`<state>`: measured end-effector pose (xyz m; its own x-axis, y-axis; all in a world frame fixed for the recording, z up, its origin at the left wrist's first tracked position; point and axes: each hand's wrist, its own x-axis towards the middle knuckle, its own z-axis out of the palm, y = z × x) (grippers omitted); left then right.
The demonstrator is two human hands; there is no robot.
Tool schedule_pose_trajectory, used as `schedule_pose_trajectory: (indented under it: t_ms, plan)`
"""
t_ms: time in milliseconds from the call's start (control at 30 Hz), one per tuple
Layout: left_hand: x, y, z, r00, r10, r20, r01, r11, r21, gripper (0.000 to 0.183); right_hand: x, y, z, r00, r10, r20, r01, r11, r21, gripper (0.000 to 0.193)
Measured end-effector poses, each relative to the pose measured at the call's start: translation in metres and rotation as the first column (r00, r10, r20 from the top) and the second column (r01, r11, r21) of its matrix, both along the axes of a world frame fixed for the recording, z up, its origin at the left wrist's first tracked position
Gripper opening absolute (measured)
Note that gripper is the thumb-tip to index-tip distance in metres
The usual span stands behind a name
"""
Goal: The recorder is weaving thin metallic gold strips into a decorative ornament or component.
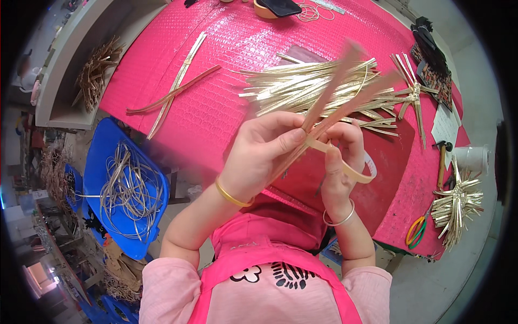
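Note:
My left hand [264, 148] is closed, pinching a splayed bunch of flat brown-backed strips [319, 110] between thumb and fingers. The strips' upper ends fan out and are smeared by motion. A narrow cream tape [319, 144] crosses the strips at the pinch and runs to my right hand [343, 162]. That hand is closed on a thin roll of tape [367, 174], which hangs round its fingers and shows a pale inner ring. Just beyond both hands, a heap of gold strips [318, 81] lies on the table.
Two crossed strips [178, 89] lie on the pink-covered table [226, 48]. At the right are tied gold bundles [457, 208], a hammer [442, 162] and scissors [416, 229]. A blue bin [97, 162] of tangled strips stands left. A phone [281, 6] lies at the far edge.

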<state>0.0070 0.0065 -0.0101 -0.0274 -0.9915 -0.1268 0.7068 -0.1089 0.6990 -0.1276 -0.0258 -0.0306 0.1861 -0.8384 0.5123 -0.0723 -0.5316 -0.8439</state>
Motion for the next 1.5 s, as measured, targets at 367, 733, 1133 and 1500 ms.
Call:
schedule_pose_trajectory:
  t_ms: [367,733,1133,1500]
  plan:
    - [0.0,-0.007,-0.006,0.919,0.044,0.391,-0.016,0.997,-0.075,0.014,0.007,-0.008,-0.019,1.0,-0.024,0.001,0.024,0.999,-0.047,0.011]
    - [-0.001,-0.003,-0.001,0.98,-0.023,0.199,0.004,0.995,0.097,0.016,0.011,0.002,-0.018,0.989,-0.144,-0.032,0.147,0.981,0.124,0.009]
    - [0.022,0.013,0.011,0.904,-0.109,0.413,0.002,0.968,0.251,0.013,0.011,-0.008,-0.008,0.95,0.037,-0.311,-0.098,0.978,-0.184,0.006]
    - [0.176,-0.108,-0.017,-0.433,0.405,0.805,0.118,0.911,-0.395,0.045,-0.069,-0.124,-0.007,0.837,-0.45,-0.312,0.408,0.892,-0.193,0.016]
